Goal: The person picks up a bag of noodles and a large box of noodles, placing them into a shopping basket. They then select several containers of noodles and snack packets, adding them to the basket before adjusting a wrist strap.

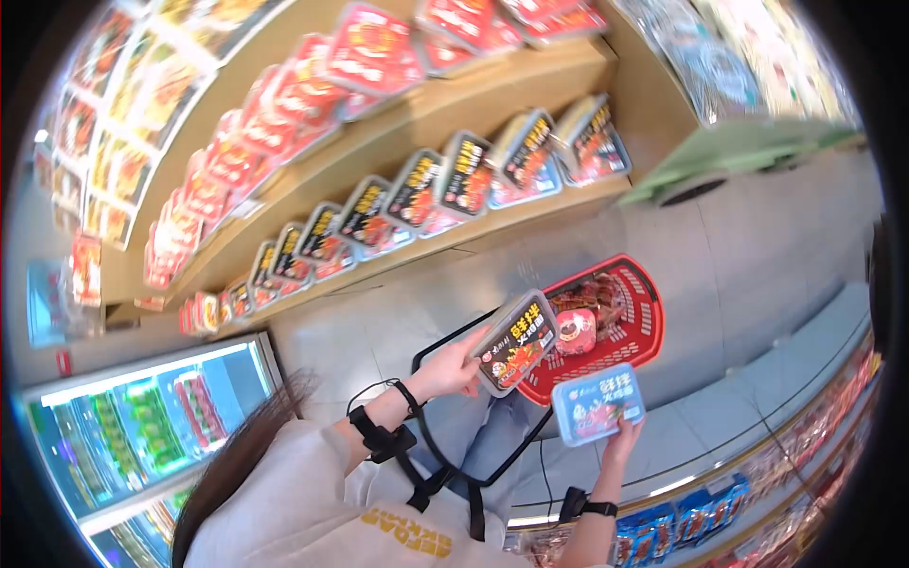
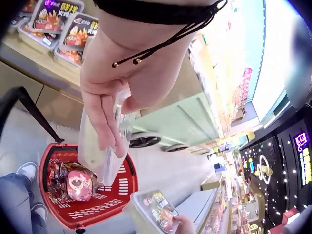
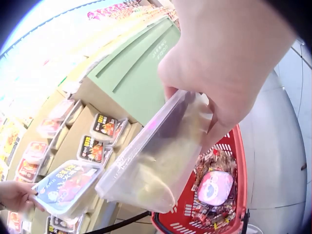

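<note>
While L hand pinches a blk-label pack by its near end, R hand grips a bluish-looking pack by its lower edge. Both show lg Chinese characters, yellow on the blk label; small print illegible. L pack overlaps red basket's near-L rim in head view; R pack's just off its lower rim. Bare floor beyond.

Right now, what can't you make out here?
Head view: whatever lies beneath the pink packet in the red basket; the packet covers it.
Head view: fine print on the blue-labelled tub; too small.
Left wrist view: the rest of the right hand; bottom edge cuts it off.
Right wrist view: forearm behind the left hand; left edge.
</note>
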Tool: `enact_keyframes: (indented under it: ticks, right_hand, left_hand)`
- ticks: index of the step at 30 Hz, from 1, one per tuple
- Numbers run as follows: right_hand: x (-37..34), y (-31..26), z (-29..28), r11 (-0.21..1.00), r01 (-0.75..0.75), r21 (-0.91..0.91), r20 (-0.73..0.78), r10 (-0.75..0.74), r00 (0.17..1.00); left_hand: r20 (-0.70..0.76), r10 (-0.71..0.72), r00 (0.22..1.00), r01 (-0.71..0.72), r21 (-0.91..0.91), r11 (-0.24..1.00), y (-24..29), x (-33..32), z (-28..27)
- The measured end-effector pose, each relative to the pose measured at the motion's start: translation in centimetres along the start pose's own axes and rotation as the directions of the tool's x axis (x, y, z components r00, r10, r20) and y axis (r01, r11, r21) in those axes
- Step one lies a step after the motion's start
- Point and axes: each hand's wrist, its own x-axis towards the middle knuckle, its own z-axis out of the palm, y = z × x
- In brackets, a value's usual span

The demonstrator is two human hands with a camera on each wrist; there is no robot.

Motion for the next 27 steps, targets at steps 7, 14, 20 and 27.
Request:
enact_keyframes:
  ticks: [7, 14, 20, 27]
  right_hand:
    - [-8.5, -0.9, -1.1, 0.998, -0.037, 0.058, 0.233, 0.023, 0.972]
    - [-13.8, -8.4, 4.6, 0.915, -0.402, -0.023, 0.619, 0.329, 0.713]
    - [-13.8, -6.2, 7.7, 0.935, -0.181, -0.306, 0.678, 0.347, 0.648]
    - [-19.9, -4.1, 10.6, 0.932, -0.180, -0.313, 0.750, 0.360, 0.555]
  left_hand:
    - [-0.088, -0.003, 0.996, -0.035, -0.431, 0.902, -2.0, -12.7, 0.6]
    - [-0.214, -0.014, 0.977, -0.116, -0.584, 0.804, -6.3, -23.4, 2.1]
    - [-0.420, -0.051, 0.906, -0.260, -0.648, 0.716, -13.7, -31.1, 0.4]
    - [-0.678, -0.241, 0.694, -0.320, -0.591, 0.741, -22.3, -35.4, -7.0]
